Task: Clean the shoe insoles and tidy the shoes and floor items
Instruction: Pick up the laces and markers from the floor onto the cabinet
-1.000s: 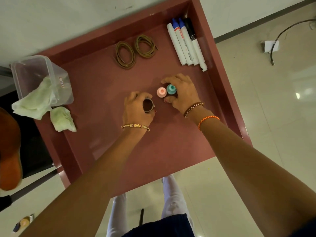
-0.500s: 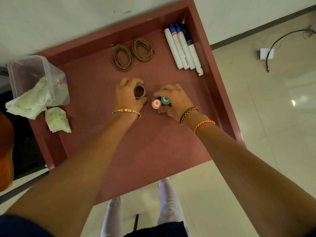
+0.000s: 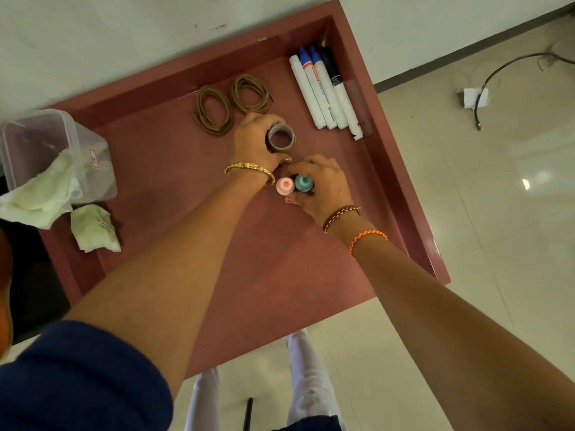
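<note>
A maroon tray-like table (image 3: 174, 275) stands against a white wall. My left hand (image 3: 255, 143) grips a brown tape roll (image 3: 281, 139), which rests on the table just below two coiled brown laces (image 3: 231, 102). My right hand (image 3: 320, 185) curls round two small bottles standing side by side, one with a pink cap (image 3: 285, 186) and one with a teal cap (image 3: 303, 183). The two hands nearly touch at the thumbs. The bottles' bodies are hidden under my fingers.
Several markers (image 3: 326, 88) lie in a row at the table's back right. A clear plastic box (image 3: 53, 154) with pale green cloth (image 3: 40, 197) hanging out stands at the left, another crumpled cloth (image 3: 93, 228) beside it. A cable (image 3: 510, 66) lies on the tiled floor.
My left hand has carried the tape roll away from me, up toward the laces and markers. My right hand has slid the two bottles slightly nearer to me.
</note>
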